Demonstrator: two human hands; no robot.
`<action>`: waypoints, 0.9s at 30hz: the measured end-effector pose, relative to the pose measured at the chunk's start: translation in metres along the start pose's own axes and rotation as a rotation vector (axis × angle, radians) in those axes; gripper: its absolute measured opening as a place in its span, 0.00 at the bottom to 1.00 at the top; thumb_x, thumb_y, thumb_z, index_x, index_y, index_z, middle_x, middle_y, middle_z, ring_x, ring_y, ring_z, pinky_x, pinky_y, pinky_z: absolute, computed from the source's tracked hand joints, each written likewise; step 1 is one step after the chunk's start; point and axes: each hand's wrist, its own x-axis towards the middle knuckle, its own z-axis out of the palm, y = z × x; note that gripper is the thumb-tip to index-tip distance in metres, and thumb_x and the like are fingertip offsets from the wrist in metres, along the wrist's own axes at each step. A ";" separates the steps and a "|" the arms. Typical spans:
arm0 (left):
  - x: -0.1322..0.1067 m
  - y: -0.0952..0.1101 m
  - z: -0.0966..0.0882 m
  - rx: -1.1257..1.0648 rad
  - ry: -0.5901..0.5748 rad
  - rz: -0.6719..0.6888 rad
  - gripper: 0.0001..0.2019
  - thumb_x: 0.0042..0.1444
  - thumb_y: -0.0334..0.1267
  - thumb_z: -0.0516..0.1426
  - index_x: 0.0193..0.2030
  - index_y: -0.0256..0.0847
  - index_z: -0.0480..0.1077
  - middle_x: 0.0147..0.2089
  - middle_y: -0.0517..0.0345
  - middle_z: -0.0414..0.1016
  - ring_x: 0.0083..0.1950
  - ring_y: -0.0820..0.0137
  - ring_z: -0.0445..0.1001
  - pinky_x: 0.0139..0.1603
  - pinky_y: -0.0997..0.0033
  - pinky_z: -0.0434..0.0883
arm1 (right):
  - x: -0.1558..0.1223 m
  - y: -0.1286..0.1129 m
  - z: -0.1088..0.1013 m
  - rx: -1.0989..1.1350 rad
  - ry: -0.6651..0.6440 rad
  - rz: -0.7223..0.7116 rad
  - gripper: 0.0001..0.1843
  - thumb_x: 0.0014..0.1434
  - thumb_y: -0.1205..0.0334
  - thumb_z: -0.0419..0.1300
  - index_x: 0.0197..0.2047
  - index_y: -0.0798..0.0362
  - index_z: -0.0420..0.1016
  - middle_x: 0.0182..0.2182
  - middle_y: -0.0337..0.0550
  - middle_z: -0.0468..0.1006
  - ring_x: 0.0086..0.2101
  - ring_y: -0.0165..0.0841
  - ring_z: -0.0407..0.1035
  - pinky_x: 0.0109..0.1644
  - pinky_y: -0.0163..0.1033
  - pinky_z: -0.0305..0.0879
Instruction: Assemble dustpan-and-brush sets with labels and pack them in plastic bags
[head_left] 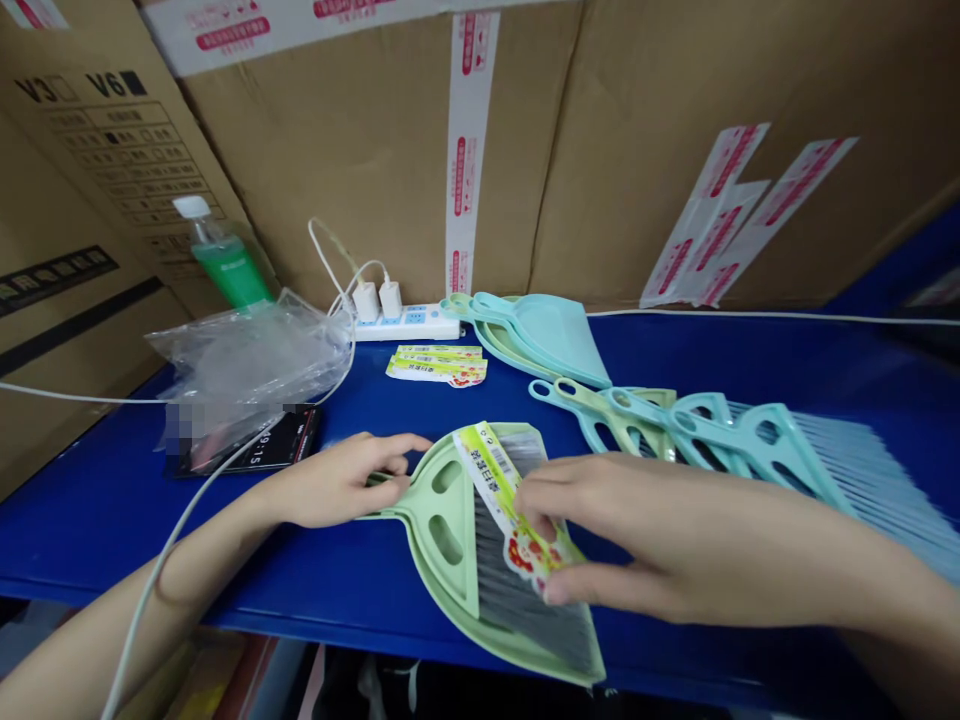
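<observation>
A light green dustpan (439, 535) lies on the blue table (375, 590) with a small grey-bristled brush (525, 600) nested in it. My left hand (341, 480) is closed on the handles at the left end of the set. My right hand (637, 540) pinches a yellow-green paper label (499, 475) that lies across the brush and pan. The label's lower end carries a red and white picture.
Several teal and green brushes (720, 440) lie to the right, and stacked teal dustpans (540, 335) behind. Spare labels (439, 365), a white power strip (405, 320), a plastic bag (247, 360), a phone (270, 445), a green bottle (225, 260) and cardboard boxes (675, 130) stand behind.
</observation>
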 end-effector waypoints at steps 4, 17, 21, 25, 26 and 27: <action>0.000 0.000 0.000 0.006 -0.003 -0.003 0.19 0.62 0.37 0.44 0.58 0.38 0.62 0.24 0.68 0.64 0.25 0.76 0.58 0.32 0.77 0.58 | 0.007 0.013 0.006 0.032 0.043 -0.014 0.23 0.55 0.55 0.65 0.53 0.51 0.72 0.51 0.47 0.77 0.49 0.39 0.72 0.48 0.41 0.69; 0.000 0.001 0.000 -0.051 0.002 0.017 0.19 0.62 0.36 0.45 0.59 0.37 0.62 0.23 0.69 0.61 0.23 0.76 0.57 0.28 0.77 0.56 | 0.014 0.022 0.036 -0.175 0.042 -0.029 0.47 0.51 0.40 0.64 0.65 0.61 0.61 0.65 0.61 0.56 0.65 0.53 0.47 0.61 0.57 0.58; 0.000 0.002 0.000 -0.072 -0.009 0.010 0.19 0.62 0.37 0.45 0.59 0.36 0.62 0.22 0.69 0.60 0.23 0.77 0.56 0.27 0.77 0.54 | 0.012 0.019 0.039 -0.242 0.087 -0.026 0.45 0.51 0.37 0.62 0.61 0.63 0.67 0.63 0.63 0.61 0.64 0.54 0.51 0.60 0.57 0.60; 0.001 0.003 0.000 -0.065 -0.016 0.010 0.19 0.63 0.36 0.45 0.59 0.35 0.62 0.23 0.69 0.61 0.23 0.76 0.56 0.27 0.77 0.55 | 0.014 0.020 0.034 -0.287 0.119 0.002 0.35 0.57 0.41 0.58 0.58 0.60 0.71 0.61 0.63 0.64 0.61 0.54 0.57 0.57 0.58 0.62; 0.001 0.003 0.000 -0.064 -0.015 0.011 0.19 0.62 0.36 0.45 0.59 0.35 0.62 0.23 0.69 0.61 0.23 0.76 0.57 0.27 0.77 0.55 | 0.014 0.021 0.033 -0.306 0.116 0.016 0.32 0.59 0.43 0.58 0.57 0.59 0.72 0.61 0.63 0.65 0.60 0.55 0.58 0.56 0.59 0.63; 0.001 0.003 0.000 -0.062 -0.013 0.014 0.19 0.62 0.36 0.45 0.59 0.36 0.62 0.23 0.69 0.61 0.23 0.76 0.57 0.28 0.77 0.55 | 0.015 0.022 0.031 -0.323 0.114 0.027 0.30 0.59 0.44 0.58 0.57 0.57 0.72 0.61 0.63 0.65 0.60 0.55 0.59 0.56 0.59 0.63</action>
